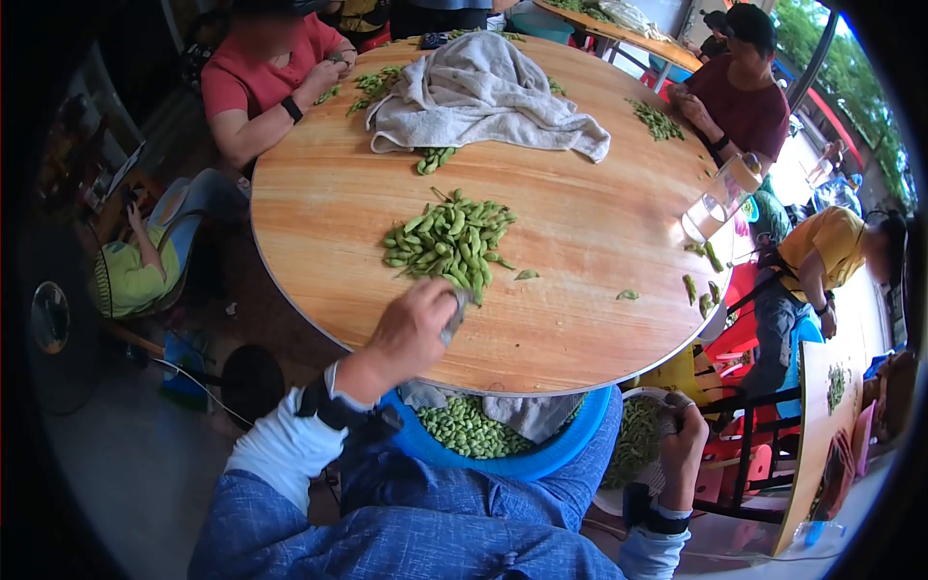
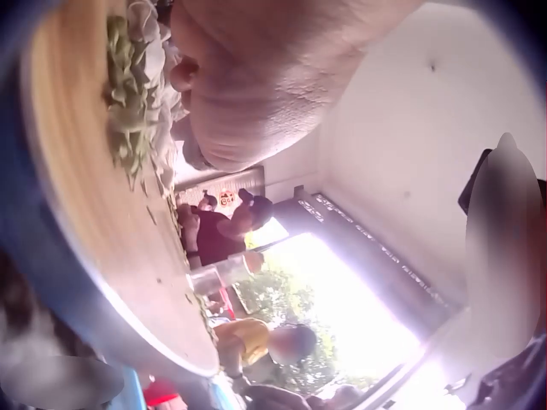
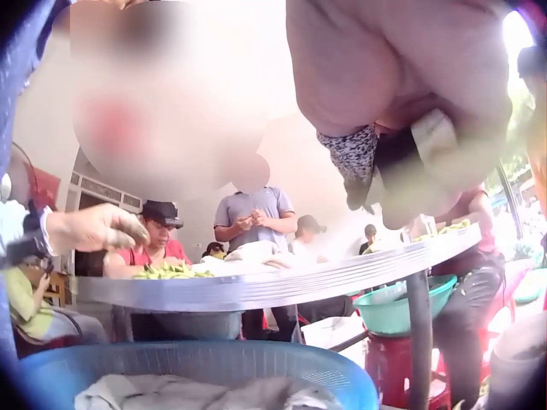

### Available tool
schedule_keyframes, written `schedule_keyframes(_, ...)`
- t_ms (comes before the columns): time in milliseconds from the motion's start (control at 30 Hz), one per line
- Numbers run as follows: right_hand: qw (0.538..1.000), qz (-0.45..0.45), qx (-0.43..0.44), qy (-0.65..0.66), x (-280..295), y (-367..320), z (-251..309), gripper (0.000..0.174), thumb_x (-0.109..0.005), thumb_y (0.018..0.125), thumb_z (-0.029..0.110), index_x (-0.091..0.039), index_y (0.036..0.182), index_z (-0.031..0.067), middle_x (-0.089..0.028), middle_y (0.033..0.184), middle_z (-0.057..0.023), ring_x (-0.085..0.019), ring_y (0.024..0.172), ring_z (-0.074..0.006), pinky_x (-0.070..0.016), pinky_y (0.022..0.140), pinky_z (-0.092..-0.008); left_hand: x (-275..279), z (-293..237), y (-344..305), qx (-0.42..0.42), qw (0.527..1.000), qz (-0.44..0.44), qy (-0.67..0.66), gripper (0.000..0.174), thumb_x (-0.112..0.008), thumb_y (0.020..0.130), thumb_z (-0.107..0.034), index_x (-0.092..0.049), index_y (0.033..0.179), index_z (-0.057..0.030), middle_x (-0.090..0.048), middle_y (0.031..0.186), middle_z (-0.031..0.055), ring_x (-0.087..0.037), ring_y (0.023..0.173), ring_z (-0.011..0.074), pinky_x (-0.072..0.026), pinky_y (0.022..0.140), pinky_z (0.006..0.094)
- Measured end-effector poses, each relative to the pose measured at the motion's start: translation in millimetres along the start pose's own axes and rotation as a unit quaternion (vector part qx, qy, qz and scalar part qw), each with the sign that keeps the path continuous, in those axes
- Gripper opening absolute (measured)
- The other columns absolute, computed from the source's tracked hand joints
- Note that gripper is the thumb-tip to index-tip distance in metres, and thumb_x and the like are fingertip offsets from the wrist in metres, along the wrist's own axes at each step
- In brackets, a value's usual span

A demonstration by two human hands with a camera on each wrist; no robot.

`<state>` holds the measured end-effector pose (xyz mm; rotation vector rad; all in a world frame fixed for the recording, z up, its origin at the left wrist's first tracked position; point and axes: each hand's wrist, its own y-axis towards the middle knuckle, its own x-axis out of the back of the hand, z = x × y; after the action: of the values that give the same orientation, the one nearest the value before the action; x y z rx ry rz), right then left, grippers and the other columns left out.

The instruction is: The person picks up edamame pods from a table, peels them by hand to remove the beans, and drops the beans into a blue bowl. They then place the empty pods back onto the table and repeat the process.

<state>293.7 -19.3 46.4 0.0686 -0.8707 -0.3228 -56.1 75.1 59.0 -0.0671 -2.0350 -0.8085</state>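
My left hand (image 1: 411,329) reaches over the near edge of the round table, its fingertips beside a heap of green soybean pods (image 1: 449,237). In the right wrist view those fingers stretch forward, slightly bent. A grey covering (image 1: 454,317) shows at its fingertip side. My right hand (image 1: 684,449) is off the table to the right, raised over a white basket (image 1: 609,503) of green pods. Its fingers bend in toward the thumb, which wears a speckled grey cover (image 3: 350,158); whether they hold a pod I cannot tell. Between my knees, a blue tub (image 1: 522,466) holds shelled green beans.
The wooden table (image 1: 580,222) carries a bunched grey cloth (image 1: 483,92), a clear bottle (image 1: 720,198) and loose pods (image 1: 704,298). A grey rag (image 1: 534,418) lies in the tub. Other people (image 1: 749,97) sit around the table; a chair (image 1: 754,464) stands at right.
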Motion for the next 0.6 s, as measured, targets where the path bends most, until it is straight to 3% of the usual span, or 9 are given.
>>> schedule_keyframes(100,0.997,0.019,0.007,0.068,-8.6,-1.9,17.9,0.019,-0.056,0.073,-0.001,-0.057,0.092,-0.0025,-0.061,0.077,-0.0123,-0.057,0.068,-0.017,-0.0444,0.063,-0.0276,-6.0,12.4,15.2,0.029,0.992,0.078,0.098,0.014,-0.059,0.068,-0.012,-0.055,0.078,-0.0037,-0.052,0.073,0.0099,-0.052,0.074,0.0274,-0.0423,0.061,0.0378)
schedule_keyframes(200,0.993,0.045,0.015,0.107,-25.3,0.5,42.7,0.019,-0.056,0.073,-0.002,-0.057,0.092,-0.0036,-0.061,0.08,-0.0124,-0.057,0.073,-0.0158,-0.0447,0.066,-0.0253,-30.3,20.4,13.0,0.003,0.988,0.09,0.122,0.014,-0.059,0.066,-0.014,-0.052,0.074,-0.0048,-0.051,0.071,0.0092,-0.052,0.074,0.0268,-0.0415,0.06,0.0378)
schedule_keyframes(333,0.977,0.1,0.051,0.184,-43.6,1.4,69.3,0.017,-0.059,0.075,0.001,-0.058,0.091,-0.0038,-0.061,0.081,-0.0114,-0.058,0.076,-0.0147,-0.0451,0.068,-0.0245,-28.9,14.4,7.8,-0.019,0.994,0.06,0.09,0.009,-0.055,0.065,-0.006,-0.05,0.073,-0.0062,-0.053,0.071,0.0092,-0.052,0.071,0.0273,-0.0429,0.057,0.0383)
schedule_keyframes(433,0.92,0.196,-0.009,0.34,-61.1,1.5,84.9,0.021,-0.058,0.077,0.003,-0.056,0.096,-0.0045,-0.059,0.082,-0.0053,-0.055,0.075,-0.0103,-0.0438,0.069,-0.0227,-20.7,7.6,0.6,0.118,0.985,0.034,-0.124,0.013,-0.059,0.067,-0.003,-0.051,0.077,-0.0058,-0.055,0.074,0.0058,-0.053,0.066,0.0189,-0.0437,0.057,0.0309)
schedule_keyframes(533,0.849,0.267,-0.043,0.455,-74.1,9.6,105.3,0.03,-0.057,0.079,0.016,-0.053,0.101,-0.0038,-0.055,0.074,-0.0022,-0.049,0.066,-0.0087,-0.0397,0.061,-0.0205,-7.8,-9.6,-5.5,0.249,0.905,0.052,-0.34,0.019,-0.064,0.068,-0.002,-0.051,0.082,-0.0047,-0.053,0.077,0.0006,-0.049,0.064,0.0085,-0.0422,0.058,0.0221)
schedule_keyframes(567,0.819,0.279,-0.071,0.497,-80.4,11.9,110.3,0.031,-0.057,0.079,0.017,-0.053,0.102,-0.0038,-0.054,0.072,-0.0018,-0.048,0.063,-0.0083,-0.0383,0.059,-0.02,-6.8,-17.9,-7.9,0.254,0.876,0.049,-0.407,0.024,-0.064,0.07,-0.001,-0.05,0.089,-0.0044,-0.05,0.077,-0.0031,-0.044,0.067,0.0031,-0.0402,0.06,0.0175)
schedule_keyframes(600,0.786,0.29,-0.098,0.537,-85.4,14.0,116.2,0.033,-0.057,0.079,0.019,-0.052,0.103,-0.0037,-0.053,0.07,-0.0013,-0.046,0.061,-0.0079,-0.0368,0.057,-0.0194,-8.9,-21.1,-12.5,0.243,0.857,0.066,-0.45,0.026,-0.064,0.07,-0.001,-0.049,0.091,-0.0044,-0.05,0.077,-0.0026,-0.045,0.068,0.0036,-0.0405,0.06,0.0179)
